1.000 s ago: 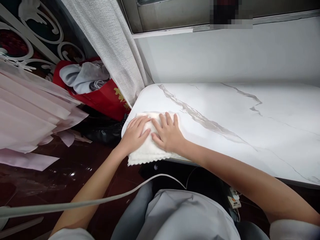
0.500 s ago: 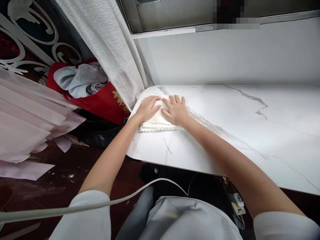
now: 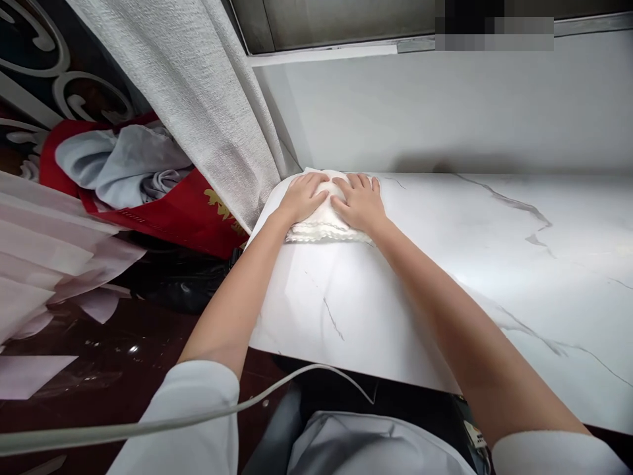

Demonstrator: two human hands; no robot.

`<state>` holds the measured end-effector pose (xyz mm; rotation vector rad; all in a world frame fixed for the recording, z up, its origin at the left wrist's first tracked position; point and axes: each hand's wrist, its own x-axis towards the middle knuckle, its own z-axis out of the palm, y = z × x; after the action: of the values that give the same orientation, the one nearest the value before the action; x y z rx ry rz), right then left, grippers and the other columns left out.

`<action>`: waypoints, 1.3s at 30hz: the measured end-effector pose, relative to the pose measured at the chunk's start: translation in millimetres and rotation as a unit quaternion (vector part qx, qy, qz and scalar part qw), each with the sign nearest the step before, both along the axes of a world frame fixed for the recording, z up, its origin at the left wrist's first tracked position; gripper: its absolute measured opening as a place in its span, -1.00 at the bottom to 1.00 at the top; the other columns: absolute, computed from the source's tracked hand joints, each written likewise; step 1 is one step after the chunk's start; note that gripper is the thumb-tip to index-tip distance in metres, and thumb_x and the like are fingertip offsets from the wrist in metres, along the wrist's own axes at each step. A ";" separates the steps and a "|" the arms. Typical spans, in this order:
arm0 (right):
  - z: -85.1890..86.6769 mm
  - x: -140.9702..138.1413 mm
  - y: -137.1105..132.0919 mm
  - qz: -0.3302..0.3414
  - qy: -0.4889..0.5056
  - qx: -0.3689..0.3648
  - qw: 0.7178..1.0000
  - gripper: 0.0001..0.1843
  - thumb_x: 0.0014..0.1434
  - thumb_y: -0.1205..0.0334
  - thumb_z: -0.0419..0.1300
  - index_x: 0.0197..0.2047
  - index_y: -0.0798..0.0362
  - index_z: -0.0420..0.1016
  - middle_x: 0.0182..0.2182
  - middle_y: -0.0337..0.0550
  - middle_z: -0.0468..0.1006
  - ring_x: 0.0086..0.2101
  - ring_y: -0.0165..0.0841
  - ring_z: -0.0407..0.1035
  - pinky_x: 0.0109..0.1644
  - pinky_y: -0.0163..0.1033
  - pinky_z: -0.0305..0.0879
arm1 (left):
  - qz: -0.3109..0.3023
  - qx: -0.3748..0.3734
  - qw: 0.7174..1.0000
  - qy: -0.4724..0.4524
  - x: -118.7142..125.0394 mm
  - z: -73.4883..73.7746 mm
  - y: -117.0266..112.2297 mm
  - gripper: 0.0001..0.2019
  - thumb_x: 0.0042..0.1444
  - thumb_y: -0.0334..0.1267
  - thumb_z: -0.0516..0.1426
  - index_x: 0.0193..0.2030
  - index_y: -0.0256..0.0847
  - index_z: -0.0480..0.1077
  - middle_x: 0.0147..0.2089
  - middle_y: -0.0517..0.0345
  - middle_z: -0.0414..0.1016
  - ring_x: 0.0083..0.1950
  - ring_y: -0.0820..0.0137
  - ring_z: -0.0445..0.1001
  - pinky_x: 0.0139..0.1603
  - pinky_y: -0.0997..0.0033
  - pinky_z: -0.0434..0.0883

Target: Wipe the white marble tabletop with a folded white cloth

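A folded cream cloth (image 3: 326,227) with a scalloped edge lies on the white marble-patterned tabletop (image 3: 306,297), close to its back left corner. Flat on the cloth's left side rests my left hand (image 3: 302,198), its fingers stretched forward. My right hand (image 3: 361,204) presses on the right side with fingers spread. The two thumbs point toward each other, with a strip of cloth showing between them. Part of the cloth is hidden beneath both palms.
A pale curtain (image 3: 198,99) hangs at the table's left end, beside a red bag (image 3: 188,211) stuffed with grey fabric. Sheer pink fabric (image 3: 44,251) is at far left. The wall (image 3: 395,112) borders the back edge; a white cable (image 3: 198,415) crosses before my body.
Both hands and the cloth have slid away from me across the tabletop, nearer to the wall. My view has shifted somewhat too. The hands stay flat on the cloth.
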<state>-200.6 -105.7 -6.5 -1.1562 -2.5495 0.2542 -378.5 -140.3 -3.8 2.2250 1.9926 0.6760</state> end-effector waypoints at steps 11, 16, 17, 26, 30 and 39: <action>0.9 -15.4 30.8 -0.015 0.010 0.001 1.000 -0.43 0.35 0.07 -0.15 0.34 0.04 0.27 0.27 0.08 0.29 0.26 0.02 0.04 0.34 0.25 -0.23 | 0.018 -0.005 1.000 0.014 -7.4 1.1 31.7 -0.57 0.24 -0.17 -0.05 0.19 -0.17 0.35 0.26 0.01 0.41 0.31 0.14 0.29 0.38 0.09 0.12; 1.7 -19.5 41.6 -0.018 0.005 0.006 1.000 -0.43 0.36 0.07 -0.17 0.34 0.01 0.26 0.27 0.07 0.30 0.24 0.02 0.05 0.32 0.25 -0.18 | 0.029 -0.014 0.999 0.021 -10.5 2.0 43.2 -0.58 0.24 -0.17 -0.06 0.19 -0.15 0.34 0.25 0.02 0.41 0.30 0.13 0.30 0.38 0.05 0.12; 2.1 -20.3 43.3 -0.020 0.008 0.002 1.000 -0.44 0.36 0.07 -0.16 0.34 0.00 0.27 0.26 0.06 0.30 0.24 0.01 0.05 0.33 0.23 -0.18 | 0.029 -0.014 0.999 0.023 -11.3 2.0 45.4 -0.58 0.24 -0.17 -0.06 0.19 -0.14 0.34 0.25 0.02 0.42 0.29 0.13 0.30 0.38 0.04 0.12; 3.9 -27.4 47.4 -0.039 -0.007 0.010 0.999 -0.44 0.37 0.12 -0.18 0.35 0.01 0.25 0.26 0.09 0.31 0.24 0.01 0.06 0.32 0.24 -0.13 | 0.018 -0.017 0.999 0.024 -18.1 1.7 55.3 -0.57 0.24 -0.15 -0.08 0.20 -0.15 0.33 0.25 0.01 0.42 0.30 0.14 0.30 0.37 0.06 0.14; 0.6 -33.2 46.0 -0.051 -0.004 0.019 0.999 -0.43 0.37 0.12 -0.18 0.36 0.06 0.25 0.26 0.12 0.30 0.26 0.03 0.05 0.34 0.24 -0.18 | 0.004 -0.018 1.000 0.013 -22.9 3.4 53.3 -0.55 0.25 -0.12 -0.08 0.22 -0.15 0.33 0.27 0.02 0.42 0.32 0.15 0.30 0.38 0.06 0.13; 1.2 -52.4 33.1 -0.043 -0.035 0.026 0.998 -0.40 0.40 0.08 -0.20 0.41 0.12 0.15 0.33 0.19 0.21 0.31 0.13 -0.02 0.32 0.36 -0.22 | 0.012 -0.007 1.000 0.015 -44.9 0.0 42.3 -0.55 0.27 -0.11 -0.08 0.22 -0.14 0.34 0.28 0.04 0.41 0.31 0.17 0.30 0.39 0.08 0.15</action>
<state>-253.0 -72.5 -5.3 -1.2721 -2.5430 0.1276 -423.3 -98.0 -3.8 2.2193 2.0343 0.6333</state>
